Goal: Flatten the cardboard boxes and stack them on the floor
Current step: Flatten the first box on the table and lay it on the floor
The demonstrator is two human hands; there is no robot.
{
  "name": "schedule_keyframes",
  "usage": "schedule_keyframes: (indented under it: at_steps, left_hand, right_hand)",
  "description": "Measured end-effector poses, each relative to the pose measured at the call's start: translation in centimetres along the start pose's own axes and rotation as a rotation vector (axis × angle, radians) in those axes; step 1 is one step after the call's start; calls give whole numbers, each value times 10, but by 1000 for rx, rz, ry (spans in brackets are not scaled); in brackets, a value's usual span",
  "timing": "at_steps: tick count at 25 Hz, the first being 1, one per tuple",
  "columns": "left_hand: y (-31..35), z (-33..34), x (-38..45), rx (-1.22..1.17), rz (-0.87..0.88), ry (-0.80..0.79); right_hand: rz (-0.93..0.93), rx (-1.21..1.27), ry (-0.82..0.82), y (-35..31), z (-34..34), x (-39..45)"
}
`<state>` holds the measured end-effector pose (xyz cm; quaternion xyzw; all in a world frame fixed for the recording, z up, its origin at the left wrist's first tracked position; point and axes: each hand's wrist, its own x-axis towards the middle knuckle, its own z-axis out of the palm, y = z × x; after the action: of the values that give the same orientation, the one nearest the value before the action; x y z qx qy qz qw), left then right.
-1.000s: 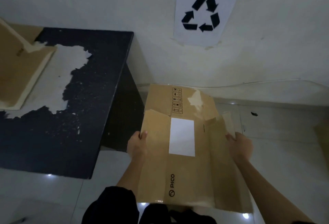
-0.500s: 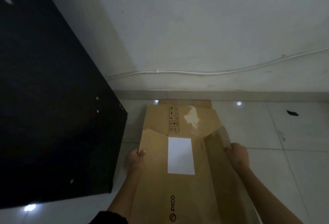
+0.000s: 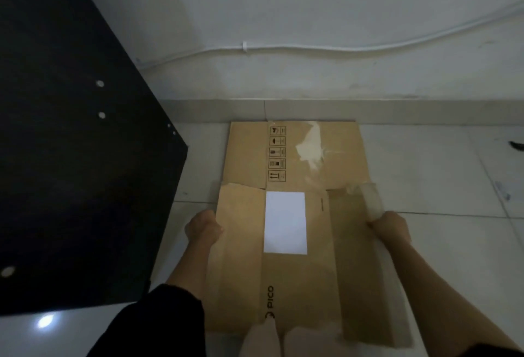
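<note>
- Cardboard, a flattened box [image 3: 295, 215], has come down to the tiled floor [image 3: 439, 175] since a second ago, its far edge now at the skirting below the wall.
- Left hand [image 3: 202, 227] grips the box's left edge; right hand [image 3: 390, 227] grips its right edge beside loose tape [image 3: 371, 200].
- Judging by this, the sheet is nearly laid and only letting go remains.
- Left of the box stands a black table [image 3: 85, 144], close but apart; a cable [image 3: 312, 47] runs along the wall beyond it.

A plain indoor room corner: pale tiled floor [image 3: 425, 243], white wall [image 3: 312, 2] with a clipped cable [image 3: 312, 46], dark bench [image 3: 71, 158].
</note>
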<state>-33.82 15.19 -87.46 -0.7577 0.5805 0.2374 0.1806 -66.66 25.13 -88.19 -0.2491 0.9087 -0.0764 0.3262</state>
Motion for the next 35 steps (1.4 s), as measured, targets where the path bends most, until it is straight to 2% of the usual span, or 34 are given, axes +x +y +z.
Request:
schedule_keyframes:
  at_steps: [5, 7, 10, 11, 13, 15, 17, 18, 19, 23, 27, 30, 35]
  left_hand:
    - [0, 3, -2, 11, 6, 79]
    - [-1, 6, 1, -86, -1, 103]
    - [6, 23, -3, -269, -52, 223]
    - [11, 35, -9, -304, -50, 212]
    - [21, 74, -32, -245, 70, 81]
    - [27, 115, -58, -101, 247, -14]
    - [26, 137, -74, -10, 361, -76]
    - [25, 141, -76, 38, 403, -111]
    - [23, 138, -77, 88, 442, -153]
    - [23, 119, -69, 335, 538, -305]
    - [18, 120, -76, 446, 540, -258]
    - [5, 123, -86, 561, 575, -242]
    - [-1, 117, -92, 530, 648, -201]
  right_hand:
    - [51, -23, 15, -2, 2, -6]
    - [45, -31, 51, -3, 3, -7]
    - [-18, -203, 190, -7, 22, -20]
    - [-61, -248, 246, -7, 33, -24]
    - [-166, -366, 338, -2, 61, -36]
    - [-359, -504, 244, 4, 85, -45]
    - [-539, -525, -76, 5, 104, -57]
    - [-554, -493, -226, 4, 111, -63]
    - [-550, -463, -302, 4, 116, -66]
    - [-535, -537, -321, -1, 117, -61]
    - [-529, -655, -371, -4, 102, -60]
    - [-508, -735, -470, 17, 119, -95]
    - [-635, -731, -240, 53, 150, -128]
